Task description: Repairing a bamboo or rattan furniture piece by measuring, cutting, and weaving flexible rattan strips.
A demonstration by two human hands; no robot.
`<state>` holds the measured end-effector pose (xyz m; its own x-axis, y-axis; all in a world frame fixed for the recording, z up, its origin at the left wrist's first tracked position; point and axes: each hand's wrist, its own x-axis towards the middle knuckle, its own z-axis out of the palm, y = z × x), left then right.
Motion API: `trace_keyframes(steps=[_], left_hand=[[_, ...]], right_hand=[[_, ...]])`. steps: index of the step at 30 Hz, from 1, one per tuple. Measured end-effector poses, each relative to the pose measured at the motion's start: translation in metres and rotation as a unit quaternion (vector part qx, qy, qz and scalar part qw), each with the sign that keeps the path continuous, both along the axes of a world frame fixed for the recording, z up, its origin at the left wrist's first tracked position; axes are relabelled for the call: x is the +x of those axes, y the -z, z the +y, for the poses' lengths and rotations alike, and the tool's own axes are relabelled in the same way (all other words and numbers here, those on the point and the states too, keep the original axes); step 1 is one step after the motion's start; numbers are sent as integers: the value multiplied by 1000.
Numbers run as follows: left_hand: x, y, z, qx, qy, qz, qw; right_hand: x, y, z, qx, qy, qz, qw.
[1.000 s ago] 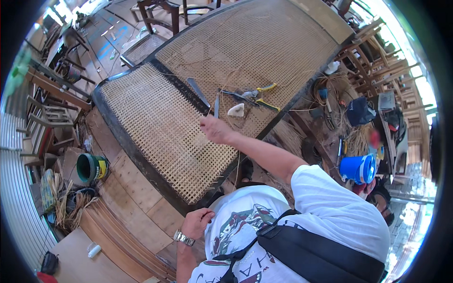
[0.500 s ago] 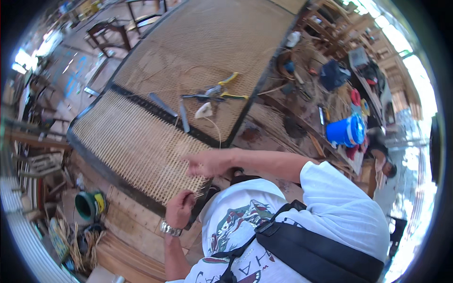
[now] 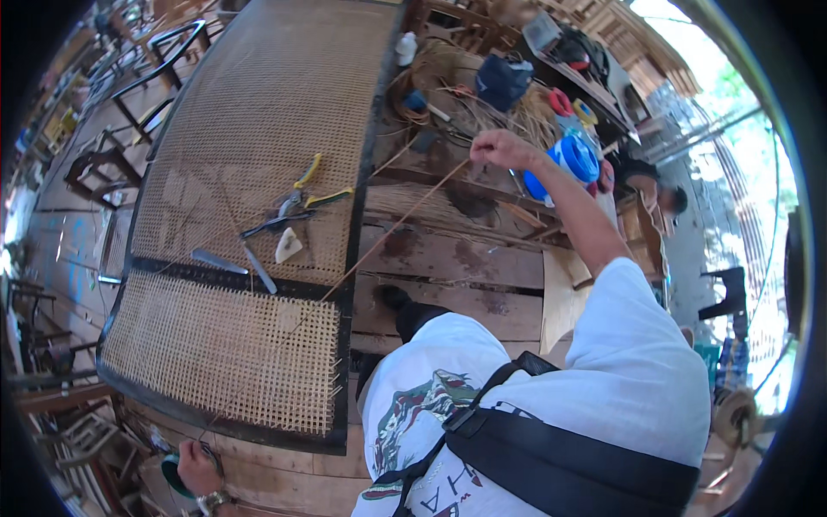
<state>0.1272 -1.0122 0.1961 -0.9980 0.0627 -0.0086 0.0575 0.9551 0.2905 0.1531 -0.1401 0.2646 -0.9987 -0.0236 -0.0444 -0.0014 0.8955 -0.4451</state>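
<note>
A dark-framed panel (image 3: 349, 345) of woven cane lies before me, a pale openwork section (image 3: 215, 345) nearest and a browner one (image 3: 267, 95) beyond a dark crossbar. Out to the right, my right hand (image 3: 504, 151) is closed in a pinch on a cane strand (image 3: 405, 220), which slants taut down to the pale weave. My left hand (image 3: 198, 470) is low at the left, past the panel's near edge, fingers curled. A thin strand end seems to run from the weave to its fingertips. Yellow-handled pliers (image 3: 297, 202), two flat grey blades (image 3: 260, 269) and a whitish lump (image 3: 289, 246) rest on the panel.
A blue-and-white bucket (image 3: 564, 168), a dark blue bag (image 3: 502, 82) and loose cane (image 3: 538, 112) are at the right. A dark green bucket (image 3: 175, 476) is beside my left hand. Wooden chairs (image 3: 102, 168) stand at the left. Another person (image 3: 646, 185) is at the far right.
My right hand has swung from over the weave out to the far right with the strand. My left hand has moved from the near corner to the lower left. The view has turned.
</note>
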Motion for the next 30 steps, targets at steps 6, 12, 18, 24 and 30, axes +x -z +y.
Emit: trace_keyframes(steps=[6, 12, 18, 24, 30], left_hand=[[45, 3, -153, -120, -68, -64, 988], [82, -52, -110, -265, -167, -175, 933], [144, -96, -37, -301, -258, -200, 896], [180, -116, 73, -324, -339, -244, 849], [182, -131, 138, -242, -286, -199, 906]], right_hand=[[-17, 18, 58, -90, 87, -139, 982], [-19, 44, 128, -69, 75, -173, 980], [-34, 57, 196, -83, 46, -201, 975], [-42, 14, 204, -91, 66, -223, 968], [-24, -6, 187, -242, 17, -189, 952]])
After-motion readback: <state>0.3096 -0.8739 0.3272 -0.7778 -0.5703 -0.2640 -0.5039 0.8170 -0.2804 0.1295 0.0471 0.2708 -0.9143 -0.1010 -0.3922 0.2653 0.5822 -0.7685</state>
